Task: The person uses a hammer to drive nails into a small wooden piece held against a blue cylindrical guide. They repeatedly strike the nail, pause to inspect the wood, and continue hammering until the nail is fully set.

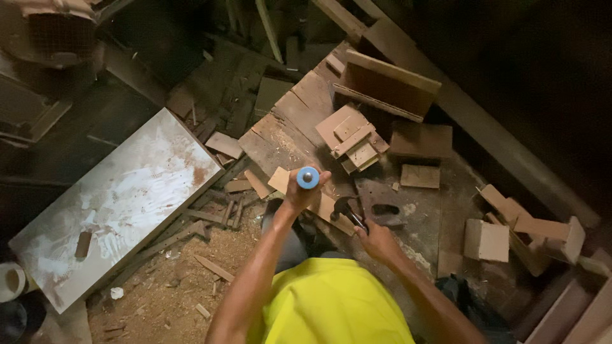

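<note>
Over a sawdust-strewn floor, left hand (299, 191) clamped on one blue-capped handle (308, 178), right hand (377, 241) closed on one dark tool (347, 210). Beside them, one white board (108, 204), many wood offcuts (354, 137); little open room.

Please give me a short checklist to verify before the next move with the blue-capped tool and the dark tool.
1. Left hand closed on the blue-capped tool, held upright: ok.
2. Right hand grips the dark tool: ok.
3. Tool tip placed on the light wood piece: cannot tell, hidden.
4. Hands apart from each other: ok.
5. Bench free of loose offcuts: not ok.
6. Lighting sufficient: not ok, dim.
</note>
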